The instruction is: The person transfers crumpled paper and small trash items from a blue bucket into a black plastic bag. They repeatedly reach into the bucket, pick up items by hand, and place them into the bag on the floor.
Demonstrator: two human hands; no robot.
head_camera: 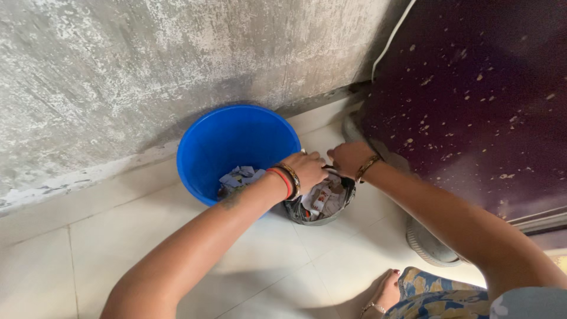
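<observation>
On the pale tiled floor (pixel 283 260), one small dark plastic bag of scraps (pixel 322 204) touches one round blue plastic bucket (pixel 236 145). Left hand (pixel 307 170) and right hand (pixel 349 158) both pinch its rim, fingers clamped. Rough grey wall (pixel 147 71) close behind, maroon speckled panel (pixel 472 100) at right; open tiles in front.

Hands in view: two. The left hand (pixel 307 170) and right hand (pixel 349 156) both grip the rim of one grey bag (pixel 322 204), which hangs directly below the grip.

Buckets: one blue bucket (pixel 236 147), immediately left of the grip, touching the bag.

Bangles: two at the left wrist (pixel 287 180), one red and one gold; one gold at the right wrist (pixel 367 167).

Feet: one bare foot (pixel 384 292), below and right of the grip, bearing one anklet (pixel 374 307).

Paper scraps inside bucket and bag: count cannot be determined.
</observation>
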